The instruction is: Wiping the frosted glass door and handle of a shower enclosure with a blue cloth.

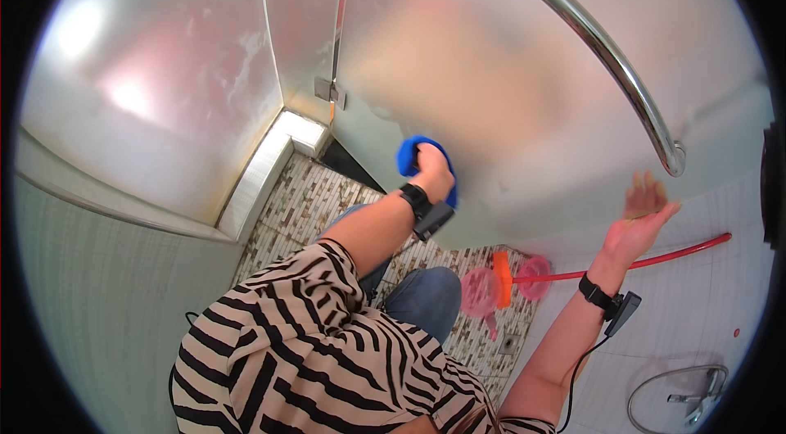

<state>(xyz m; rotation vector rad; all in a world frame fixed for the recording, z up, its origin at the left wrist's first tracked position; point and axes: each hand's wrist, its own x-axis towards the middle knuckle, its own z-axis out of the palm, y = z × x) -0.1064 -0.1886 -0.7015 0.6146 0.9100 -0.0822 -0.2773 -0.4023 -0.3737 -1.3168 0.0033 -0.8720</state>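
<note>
A bunched blue cloth (409,157) rests against the lower part of a frosted glass door (499,98), and my left hand (435,172) is closed on it. The cloth shows above and below that hand; its fingers are partly hidden. Farther right, my right hand (637,225) is raised with its fingers stretched out at the glass, just below the lower end of a curved chrome handle bar (647,110). It holds nothing. Whether its fingertips touch the glass, I cannot tell.
A metal hinge (330,92) sits at the door's left. Another frosted panel (155,98) stands on a low white curb (266,176). On the mosaic floor (299,188) are pink plastic basins (481,291) and a red-handled orange tool (502,278). A shower tap (700,405) is at lower right.
</note>
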